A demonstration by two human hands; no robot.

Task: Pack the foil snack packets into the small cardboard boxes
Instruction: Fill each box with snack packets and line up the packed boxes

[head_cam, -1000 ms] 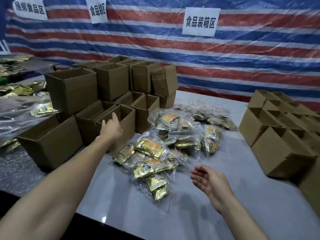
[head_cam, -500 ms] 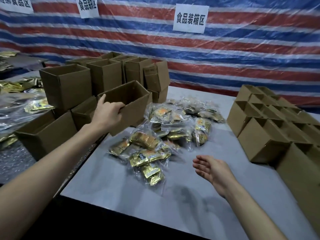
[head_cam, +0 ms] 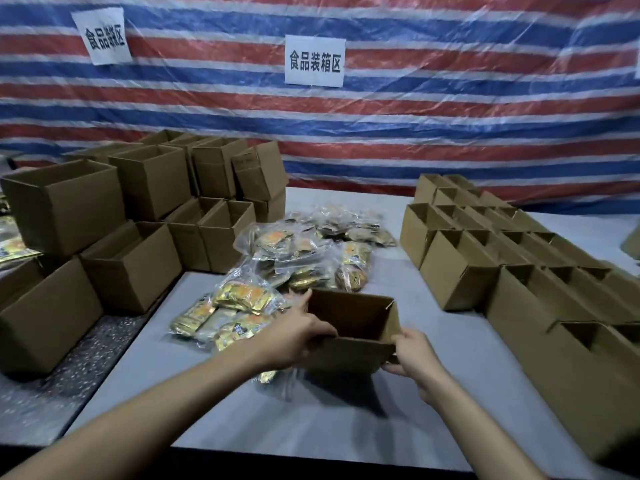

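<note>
Head view: a person's two bare forearms reach forward over a grey surface [head_cam: 346,431]. Between the hands is a small open-topped cardboard box [head_cam: 348,356], tilted so its brown interior faces the camera. The left hand [head_cam: 298,336] is clamped on the box's left near corner, thumb on the near rim and fingers stretched along the outside of the left wall. The right hand [head_cam: 414,356] grips the right near corner, its fingers curled round the edge. A dark shadow lies on the surface under the box; whether its bottom touches the surface cannot be told.

The box sits at the near edge of a pile of foil snack packets [head_cam: 304,258], gold and orange, bundled in clear plastic bags, which spreads across the middle of the surface. The box covers part of the nearest bundle.

To the left stands a stack of boxes [head_cam: 138,216], open tops up, two tiers high, some on a lower speckled ledge [head_cam: 86,358]. To the right, rows of boxes [head_cam: 485,261] run in close ranks from far to near. More gold packets show at the far left edge [head_cam: 10,240].

Behind hangs a red, blue and white striped tarpaulin [head_cam: 433,116] carrying a white paper sign [head_cam: 314,60] with Chinese characters, and a second sign [head_cam: 102,36] to its left.
</note>
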